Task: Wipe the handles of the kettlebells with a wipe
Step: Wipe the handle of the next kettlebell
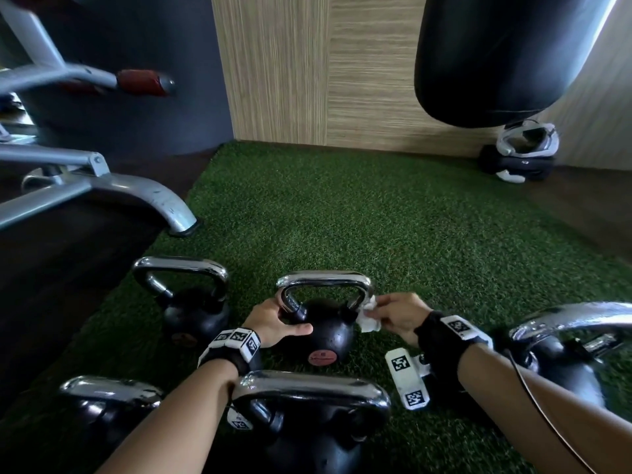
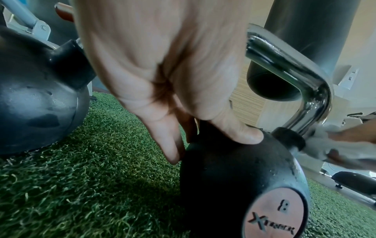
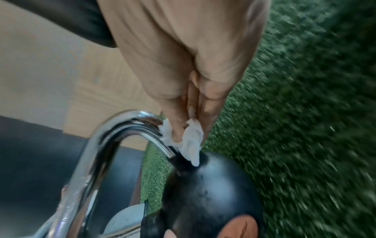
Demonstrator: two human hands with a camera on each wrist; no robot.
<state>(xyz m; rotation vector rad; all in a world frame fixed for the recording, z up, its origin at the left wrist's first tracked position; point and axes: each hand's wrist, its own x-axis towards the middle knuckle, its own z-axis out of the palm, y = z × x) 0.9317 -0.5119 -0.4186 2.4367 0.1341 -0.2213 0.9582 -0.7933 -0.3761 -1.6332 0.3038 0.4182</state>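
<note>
1. Middle kettlebell (image 1: 323, 331) upright on the green turf (image 1: 393, 217), chrome handle (image 1: 325, 279) on top; handle wipe in progress here.
2. Left hand (image 1: 273, 321) clamped on the left shoulder of the ball: thumb flat across the near face, fingers curled round by the left handle post. Likely a brace, so the rubbing does not rock or turn the bell.
3. Right hand (image 1: 398, 316) pinching a crumpled white wipe (image 1: 367, 316) between thumb and fingers, pressed against the right leg of the handle, just above the black collar. Pinch, not flat palm: presumably lets the wipe wrap round the narrow bar.
4. Right wrist view blurred, consistent with a rubbing stroke; direction not readable.
5. Judged stage: right leg being done; top bar and left leg cannot be called clean or not from these views.
6. Four more kettlebells close by: one to the left (image 1: 191, 309), two near (image 1: 113, 408) (image 1: 314, 422), one at right (image 1: 567, 357). Tight spacing, so little elbow room, but every handle within reach.
7. Off-task: grey machine frame (image 1: 113, 189) far left, black punching bag (image 1: 506, 59) hanging far right, wood-panel wall (image 1: 325, 70) behind.
</note>
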